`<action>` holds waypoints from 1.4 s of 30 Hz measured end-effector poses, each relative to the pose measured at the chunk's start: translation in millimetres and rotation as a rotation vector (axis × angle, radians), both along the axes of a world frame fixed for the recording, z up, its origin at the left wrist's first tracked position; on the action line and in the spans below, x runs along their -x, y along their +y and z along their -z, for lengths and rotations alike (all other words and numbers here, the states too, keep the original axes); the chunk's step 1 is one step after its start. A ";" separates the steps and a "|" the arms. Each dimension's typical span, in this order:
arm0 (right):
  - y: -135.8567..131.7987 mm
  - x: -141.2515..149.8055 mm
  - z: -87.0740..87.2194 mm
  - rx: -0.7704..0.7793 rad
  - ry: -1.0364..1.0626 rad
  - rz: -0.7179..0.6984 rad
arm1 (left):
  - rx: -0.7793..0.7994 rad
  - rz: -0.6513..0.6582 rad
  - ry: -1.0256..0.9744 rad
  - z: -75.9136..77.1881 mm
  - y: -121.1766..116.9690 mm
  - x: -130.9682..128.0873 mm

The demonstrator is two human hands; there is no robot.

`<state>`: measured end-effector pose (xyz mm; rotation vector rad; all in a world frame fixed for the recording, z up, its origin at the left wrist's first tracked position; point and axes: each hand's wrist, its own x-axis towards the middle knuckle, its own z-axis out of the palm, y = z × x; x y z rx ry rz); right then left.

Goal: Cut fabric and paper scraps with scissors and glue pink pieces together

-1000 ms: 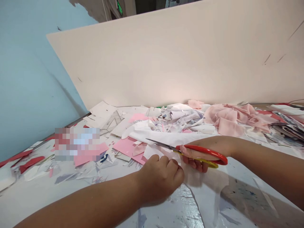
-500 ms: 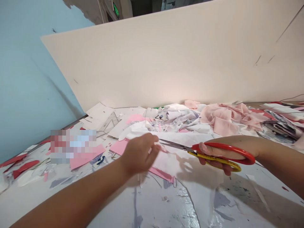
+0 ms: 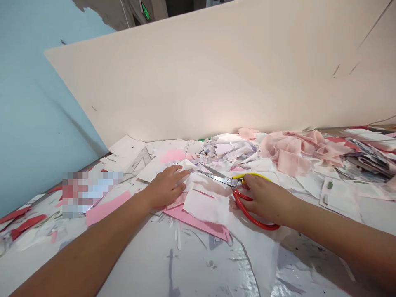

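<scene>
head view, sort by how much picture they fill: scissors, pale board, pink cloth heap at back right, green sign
1. pale board
2. pink cloth heap
3. scissors, nearly as wide as the heap but thin
4. green sign

My scissors [image 3: 228, 180] had one yellow handle loop, one red loop and silvery blades, against plain white cloth [image 3: 206, 204] and a flat pink sheet [image 3: 198, 222]. The crumpled fabric [image 3: 297, 152] was a paler, peachy pink, and the strips [image 3: 29, 226] were deep red. I had a cream board [image 3: 216, 82] with a few dark streaks and a light blue wall [image 3: 31, 123].
</scene>
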<state>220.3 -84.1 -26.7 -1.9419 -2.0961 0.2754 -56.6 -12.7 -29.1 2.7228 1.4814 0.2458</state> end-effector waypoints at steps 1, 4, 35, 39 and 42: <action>2.5 -2.3 2.5 -0.018 -0.023 0.002 | -0.017 0.018 0.021 -1.1 -2.9 -1.9; 13.6 -15.9 6.3 0.006 -0.026 0.007 | -0.131 0.091 0.086 -2.1 -13.2 -8.6; -23.3 -33.0 -24.8 0.552 1.136 -0.246 | -0.047 0.505 -0.108 10.1 -62.8 -60.1; -21.1 -34.9 -19.3 0.545 1.131 -0.254 | 0.087 0.346 -0.316 10.2 -61.4 -60.9; -15.6 -38.1 -15.3 0.497 1.104 -0.287 | 0.276 0.074 -0.699 9.7 -53.5 -57.7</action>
